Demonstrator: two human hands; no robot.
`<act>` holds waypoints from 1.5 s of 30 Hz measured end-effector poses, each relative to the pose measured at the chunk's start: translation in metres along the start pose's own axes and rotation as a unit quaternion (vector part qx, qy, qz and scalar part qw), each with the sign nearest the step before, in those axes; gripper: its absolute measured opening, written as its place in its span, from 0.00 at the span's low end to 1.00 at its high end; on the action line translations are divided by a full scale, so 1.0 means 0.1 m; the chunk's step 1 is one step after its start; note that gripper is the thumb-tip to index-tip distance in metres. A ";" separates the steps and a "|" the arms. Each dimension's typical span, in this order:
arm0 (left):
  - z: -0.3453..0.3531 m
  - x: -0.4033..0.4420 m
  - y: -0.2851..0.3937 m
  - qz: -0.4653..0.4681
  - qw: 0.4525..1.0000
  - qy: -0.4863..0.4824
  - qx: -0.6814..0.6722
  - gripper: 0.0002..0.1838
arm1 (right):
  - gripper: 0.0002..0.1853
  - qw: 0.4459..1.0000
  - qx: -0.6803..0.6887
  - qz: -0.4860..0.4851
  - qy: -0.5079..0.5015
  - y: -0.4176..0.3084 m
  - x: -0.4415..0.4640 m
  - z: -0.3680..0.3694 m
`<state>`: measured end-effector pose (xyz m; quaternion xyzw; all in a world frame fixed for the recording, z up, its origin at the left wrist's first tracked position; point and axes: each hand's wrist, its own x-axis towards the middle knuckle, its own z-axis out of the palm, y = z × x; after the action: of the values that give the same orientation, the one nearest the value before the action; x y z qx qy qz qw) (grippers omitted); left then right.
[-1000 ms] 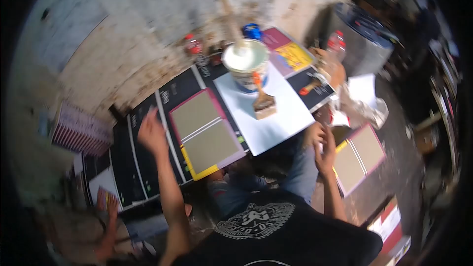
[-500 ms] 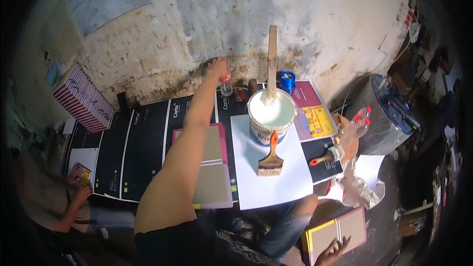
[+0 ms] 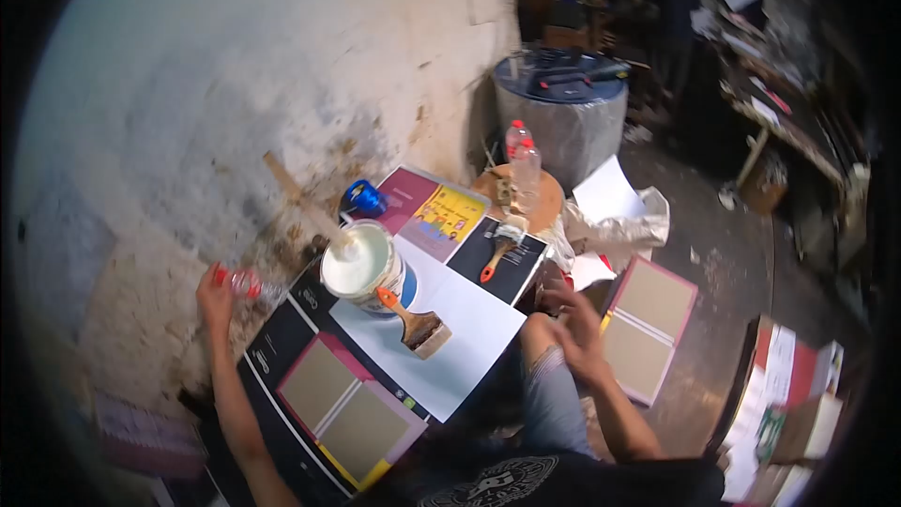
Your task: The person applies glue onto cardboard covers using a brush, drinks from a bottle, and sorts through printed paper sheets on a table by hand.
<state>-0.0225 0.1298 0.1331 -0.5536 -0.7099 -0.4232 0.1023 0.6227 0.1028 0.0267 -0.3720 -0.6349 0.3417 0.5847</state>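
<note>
My left hand [image 3: 216, 295] is closed around the red-capped neck of a clear plastic bottle [image 3: 248, 284] near the wall. Whether the bottle's base touches the table is unclear. My right hand [image 3: 574, 330], smeared by motion, is above my knee, with fingers apart and nothing visible in them. Between the hands, a bucket [image 3: 410, 284] of white paste stands on a white sheet [image 3: 469, 310], with a wooden stick [image 3: 298, 192] in it. A wide paintbrush [image 3: 419, 327] with an orange-tipped handle lies against its near side.
Grey-board book covers lie on the table [image 3: 347, 413] and low at the right [image 3: 648, 329]. A second brush [image 3: 504, 246], a blue roll [image 3: 364, 197] and a printed cover [image 3: 436, 216] sit beyond the bucket. Two bottles [image 3: 526, 169] stand by a large drum [image 3: 563, 113]. A person [image 3: 671, 14] stands farther back.
My view has swung right, and the table now appears turned. My right hand has moved up from beside the lower-right cover to near my knee. My left hand still grips the bottle.
</note>
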 end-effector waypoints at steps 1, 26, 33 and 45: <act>-0.28 -0.17 0.48 0.066 0.997 0.031 0.010 0.19 | 0.30 0.995 0.069 -0.023 -0.061 -0.13 0.09 0.19; -0.98 -2.45 3.15 0.127 0.807 -0.080 -0.571 0.22 | 0.30 0.725 0.309 -0.080 -0.611 -1.66 -0.14 1.15; -0.81 -2.39 3.36 0.017 0.868 0.080 -0.490 0.16 | 0.36 0.872 -0.199 -0.397 -0.205 -1.77 0.16 1.04; -1.22 -2.34 3.14 -0.037 0.870 0.247 -0.424 0.15 | 0.40 0.813 -0.260 -0.482 -0.199 -2.53 0.95 0.81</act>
<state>0.2979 -0.1120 0.2187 -0.3940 -0.4339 -0.8102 0.0140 0.5197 0.0621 0.2866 -0.0804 -0.9003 -0.0946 0.4171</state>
